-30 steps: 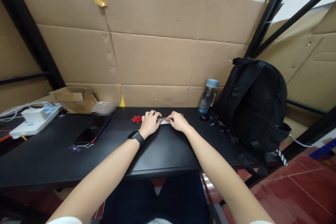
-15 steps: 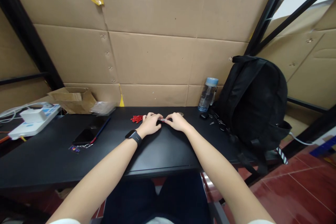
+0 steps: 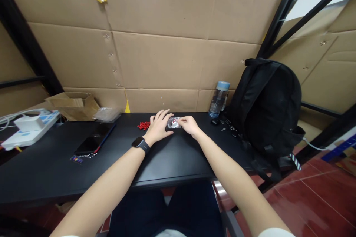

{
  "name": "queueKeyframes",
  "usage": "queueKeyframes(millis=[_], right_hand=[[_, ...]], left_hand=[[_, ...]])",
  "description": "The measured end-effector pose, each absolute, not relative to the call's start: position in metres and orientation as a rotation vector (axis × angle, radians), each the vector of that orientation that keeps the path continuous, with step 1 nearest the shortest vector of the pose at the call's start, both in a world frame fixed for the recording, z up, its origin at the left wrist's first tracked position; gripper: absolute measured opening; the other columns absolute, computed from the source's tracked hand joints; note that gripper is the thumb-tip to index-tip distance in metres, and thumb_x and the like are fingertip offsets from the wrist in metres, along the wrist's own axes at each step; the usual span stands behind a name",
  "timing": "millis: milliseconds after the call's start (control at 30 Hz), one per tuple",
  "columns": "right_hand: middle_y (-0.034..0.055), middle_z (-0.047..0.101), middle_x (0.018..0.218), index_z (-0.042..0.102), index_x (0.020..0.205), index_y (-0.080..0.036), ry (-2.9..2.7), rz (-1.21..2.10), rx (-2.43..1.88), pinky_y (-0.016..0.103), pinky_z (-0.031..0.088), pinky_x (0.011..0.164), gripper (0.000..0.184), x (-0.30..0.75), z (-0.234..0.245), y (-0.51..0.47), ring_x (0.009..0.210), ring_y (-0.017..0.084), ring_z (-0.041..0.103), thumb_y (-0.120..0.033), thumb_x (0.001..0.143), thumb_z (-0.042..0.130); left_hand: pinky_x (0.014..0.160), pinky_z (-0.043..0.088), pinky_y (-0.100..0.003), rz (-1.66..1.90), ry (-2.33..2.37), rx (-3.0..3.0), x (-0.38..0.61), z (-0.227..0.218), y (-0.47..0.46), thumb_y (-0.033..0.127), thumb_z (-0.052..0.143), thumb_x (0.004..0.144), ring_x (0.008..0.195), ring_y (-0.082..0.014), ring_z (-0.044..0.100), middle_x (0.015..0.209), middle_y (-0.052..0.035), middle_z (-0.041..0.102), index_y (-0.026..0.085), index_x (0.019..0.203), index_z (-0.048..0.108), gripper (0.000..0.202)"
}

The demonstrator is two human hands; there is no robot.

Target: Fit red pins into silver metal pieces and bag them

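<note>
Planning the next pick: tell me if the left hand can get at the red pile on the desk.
Probably yes. The red pile lies on the bare black desk just to the left of the left hand, with nothing between them. The hand rests open beside the small clear packet.

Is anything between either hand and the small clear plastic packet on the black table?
Nothing visible. The left hand lies spread against the small clear plastic packet and the right hand pinches its right edge. The pile of small red pieces lies left of the left hand.
</note>
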State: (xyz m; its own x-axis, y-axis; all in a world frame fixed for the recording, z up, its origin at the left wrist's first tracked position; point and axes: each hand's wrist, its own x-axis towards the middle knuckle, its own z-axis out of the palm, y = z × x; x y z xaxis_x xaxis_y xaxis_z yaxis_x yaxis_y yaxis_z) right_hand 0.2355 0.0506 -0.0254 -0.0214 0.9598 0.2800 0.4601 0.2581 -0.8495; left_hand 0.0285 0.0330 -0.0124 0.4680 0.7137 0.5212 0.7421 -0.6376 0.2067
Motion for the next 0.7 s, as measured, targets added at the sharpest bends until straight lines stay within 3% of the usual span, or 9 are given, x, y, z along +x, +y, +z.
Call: queueKeyframes(millis=[167, 433, 700], right_hand=[[0.0045, 0.070, 0.067, 0.077, 0.076, -0.012, -1.642, 0.826, -1.243, 0.024, 0.044, 0.060, 0.027, 0.231, -0.018, 0.041, 0.061, 0.014, 0.058, -0.036, 0.080, 0.066], [0.0001, 0.057, 0.054, 0.078, 0.077, -0.012, -1.610, 0.891, -1.304, 0.023, 0.032, 0.049, 0.026, 0.229, -0.012, 0.034, 0.050, 0.009, 0.041, -0.036, 0.079, 0.067], [-0.0021, 0.052, 0.054, 0.075, 0.080, -0.014, -1.520, 1.072, -1.313, 0.021, 0.020, 0.042, 0.020, 0.228, -0.009, 0.031, 0.047, 0.008, 0.036, -0.033, 0.076, 0.073]], left_hand=[[0.104, 0.030, -0.048, -0.881, -1.203, -2.724, 0.027, -0.007, 0.032, 0.032, 0.070, 0.086, 0.136, -0.0307, 0.046, 0.140, -0.0096, 0.061, 0.029, 0.144, 0.043, 0.064], [0.103, 0.027, -0.048, -0.844, -1.150, -2.723, 0.025, -0.002, 0.028, 0.027, 0.071, 0.085, 0.136, -0.0310, 0.047, 0.136, -0.0105, 0.065, 0.029, 0.145, 0.041, 0.067], [0.099, 0.029, -0.045, -0.919, -1.224, -2.730, 0.023, -0.005, 0.033, 0.029, 0.081, 0.080, 0.131, -0.0298, 0.052, 0.130, -0.0066, 0.069, 0.032, 0.141, 0.045, 0.071]])
